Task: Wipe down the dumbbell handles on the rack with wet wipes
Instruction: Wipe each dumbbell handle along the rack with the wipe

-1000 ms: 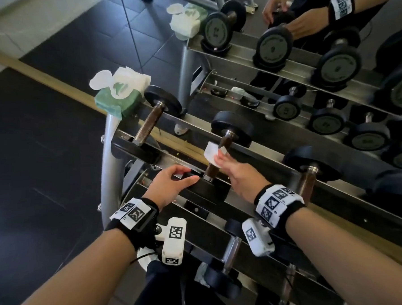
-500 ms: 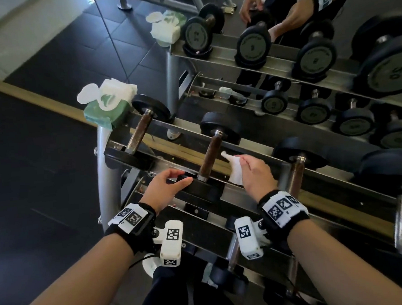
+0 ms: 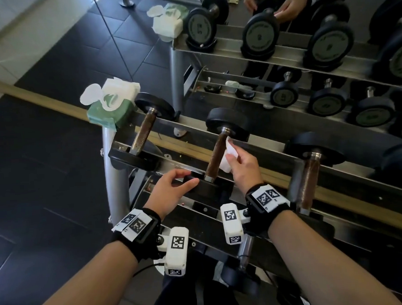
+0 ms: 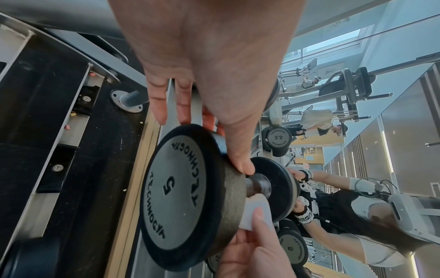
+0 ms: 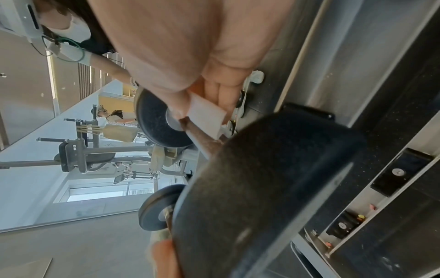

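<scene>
The middle dumbbell (image 3: 226, 125) lies on the rack's top tier, its brown handle (image 3: 215, 157) pointing towards me. My left hand (image 3: 185, 178) grips the near weight plate (image 4: 181, 190), marked 5, thumb on one side of its rim and fingers on the other. My right hand (image 3: 233, 158) pinches a folded white wet wipe (image 3: 228, 154) and holds it against the right side of that handle. In the right wrist view the wipe (image 5: 207, 117) lies on the handle (image 5: 202, 140) near the far plate.
A green pack of wet wipes (image 3: 110, 105) sits on the rack's left end, next to the left dumbbell (image 3: 145, 130). Another dumbbell (image 3: 309, 177) lies to the right. A mirror behind reflects the rack (image 3: 283, 52). Lower tiers hold more dumbbells.
The right hand drew the wipe off the upper handle to the right, then brought it back against the handle's right side. The left hand kept its grip on the near plate.
</scene>
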